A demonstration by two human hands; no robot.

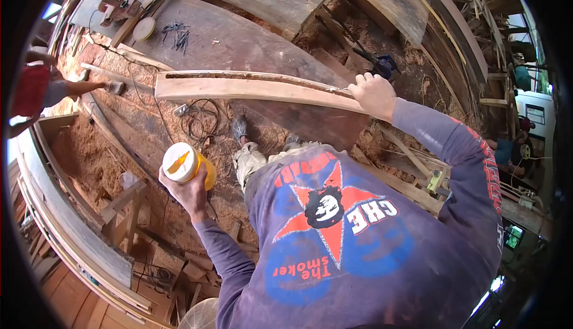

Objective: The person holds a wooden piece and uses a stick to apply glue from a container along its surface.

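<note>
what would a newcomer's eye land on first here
Probably the big red star on the purple shirt, filling the bottom centre. Next, perhaps, the yellow jar with its white top, held in the left hand left of centre. Above runs the long grooved beam, its right end under the right hand.

gap btw jar (182, 165) & beam (250, 88) | obst: beam ahead, cord (201, 121) below

Jar (210, 175) yellow; lid (179, 163) white, orange-patched; beam (256, 91) pale tan; shirt (373, 245) purple, red-starred
</note>
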